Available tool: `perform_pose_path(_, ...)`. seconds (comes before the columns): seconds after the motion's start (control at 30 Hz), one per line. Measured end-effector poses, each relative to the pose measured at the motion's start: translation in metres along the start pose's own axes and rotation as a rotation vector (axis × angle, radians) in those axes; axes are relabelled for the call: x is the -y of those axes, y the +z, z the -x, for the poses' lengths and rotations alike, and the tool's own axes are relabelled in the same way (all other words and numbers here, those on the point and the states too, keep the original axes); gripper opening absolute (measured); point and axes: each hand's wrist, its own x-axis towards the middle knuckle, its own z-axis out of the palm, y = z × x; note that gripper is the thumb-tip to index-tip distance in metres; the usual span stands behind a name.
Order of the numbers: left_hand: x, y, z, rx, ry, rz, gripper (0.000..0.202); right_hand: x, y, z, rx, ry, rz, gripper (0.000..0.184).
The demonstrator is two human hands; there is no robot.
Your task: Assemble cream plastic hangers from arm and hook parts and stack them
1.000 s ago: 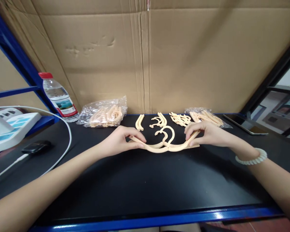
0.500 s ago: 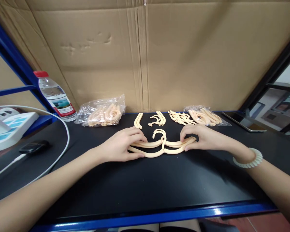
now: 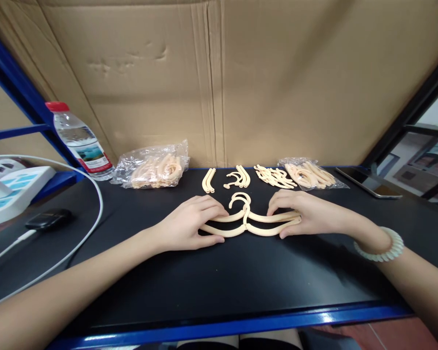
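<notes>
Two cream plastic clothes hangers lie one behind the other on the black table: the near hanger [image 3: 261, 230] and the far hanger [image 3: 259, 217]. Their curved hooks overlap in the middle, pointing away from me. My left hand [image 3: 190, 222] is closed around the left arms of both, thumb on the near side and fingers on the far side. At the opposite end, my right hand [image 3: 308, 211] grips the right arms the same way. Both palms cover the outer tips in part.
Behind the hangers lie loose curved hanger arms [image 3: 208, 181], several hook and arm pieces [image 3: 243, 176] and a pile of small parts [image 3: 275, 177]. Plastic bags of parts flank them, a left bag [image 3: 153, 170] and a right bag [image 3: 309, 174]. A bottle [image 3: 82, 141], white cable [image 3: 101, 209] and phone [image 3: 368, 183] sit farther out.
My left hand has slid a little rightward along the hanger arms. My right hand has closed further over the right ends. The two hooks lie slightly differently; the view has shifted a little.
</notes>
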Motion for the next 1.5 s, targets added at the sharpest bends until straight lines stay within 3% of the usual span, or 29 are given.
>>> perform_pose_path(0.67,-0.003,-0.002,-0.002,0.039,0.120,0.133,0.034,0.008,-0.004,0.001,0.038,-0.009,-0.023,0.026)
perform_pose_path(0.87,-0.002,0.001,-0.001,0.026,0.103,0.165,0.033,0.007,-0.004,0.001,0.023,-0.015,0.002,0.027)
perform_pose_path(1.07,-0.002,0.003,-0.001,0.034,0.074,0.159,0.033,0.006,0.000,0.001,-0.001,-0.036,-0.050,0.040)
perform_pose_path(1.5,0.000,0.003,-0.002,0.051,0.042,0.174,0.032,-0.013,-0.001,-0.001,0.008,-0.009,-0.087,0.039)
